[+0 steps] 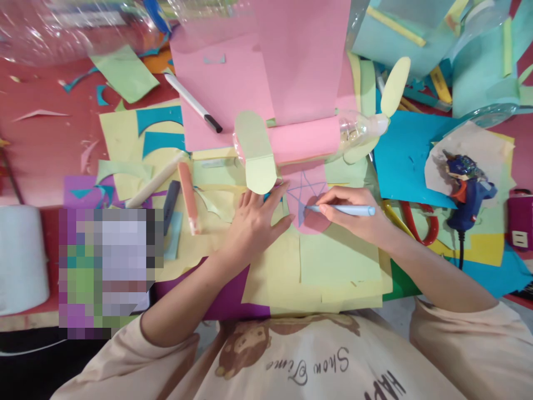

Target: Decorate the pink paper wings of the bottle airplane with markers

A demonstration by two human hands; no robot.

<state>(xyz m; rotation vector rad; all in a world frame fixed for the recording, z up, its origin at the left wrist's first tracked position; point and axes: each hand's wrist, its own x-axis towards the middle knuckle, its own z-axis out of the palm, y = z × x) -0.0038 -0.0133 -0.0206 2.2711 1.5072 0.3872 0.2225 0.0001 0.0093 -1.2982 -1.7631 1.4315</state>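
Observation:
Between my hands lies a pink paper piece (310, 222) with a rounded lower end and a star outlined in blue, partly filled in. My right hand (353, 210) grips a light blue pen (353, 210), its tip on the star's lower left point. My left hand (258, 219) rests flat with fingers spread, its fingertips by the pink piece's left edge. Just beyond my hands a clear plastic bottle (350, 130) lies on its side, wrapped in pink paper (306, 139), with pale green paper flaps (258, 144) at both ends.
A blue glue gun (466, 205) and red-handled scissors (420, 228) are at the right. A white pen (191, 100), an orange marker (189, 194) and a dark marker (170, 205) lie left. Paper scraps cover much of the red table (37, 139). Large clear bottles (485, 72) stand at the back.

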